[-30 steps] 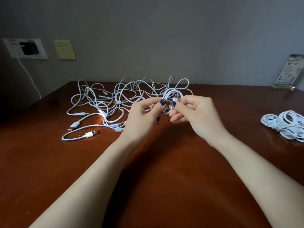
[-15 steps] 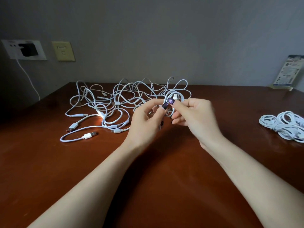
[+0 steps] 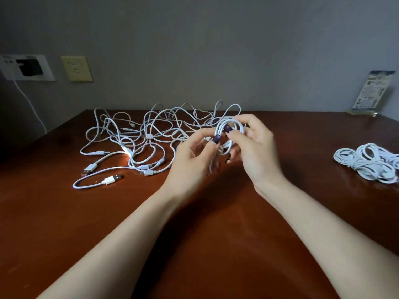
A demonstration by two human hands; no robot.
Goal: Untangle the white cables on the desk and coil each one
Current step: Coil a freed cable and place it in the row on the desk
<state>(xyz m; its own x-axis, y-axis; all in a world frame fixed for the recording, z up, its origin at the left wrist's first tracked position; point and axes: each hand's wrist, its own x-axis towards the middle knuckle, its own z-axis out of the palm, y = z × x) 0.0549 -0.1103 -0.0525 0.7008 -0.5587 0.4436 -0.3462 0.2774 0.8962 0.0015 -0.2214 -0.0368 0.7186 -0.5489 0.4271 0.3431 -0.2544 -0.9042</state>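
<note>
Since a second ago the right hand (image 3: 257, 152) has loosened from a tight pinch, with more of the small coil (image 3: 219, 127) now showing between its fingers; the left hand (image 3: 190, 160) has barely shifted. Both hands are on that coil, held up off the table (image 3: 194, 244) just at the right edge of the tangle (image 3: 138, 139). Right hand: thumb and fingers curled loosely round the loops, fingers partly spread. Left hand: thumb and forefinger pinch the coil's near side, remaining fingers half curled beneath. Strands run from the coil back into the tangle. Tangle is loose white cable spread across the table's far-left part, unsorted, with a USB plug (image 3: 112, 179) lying at its near-left edge. Finished bundle of coiled cables (image 3: 371, 162) sits well to the right of the tangle, apart from the hands. Behind and left of the tangle, a wall socket with a black charger (image 3: 28, 66) and a yellow wall plate (image 3: 76, 69). A leaflet stand (image 3: 371, 93) stands far right of the tangle, against the wall.
</note>
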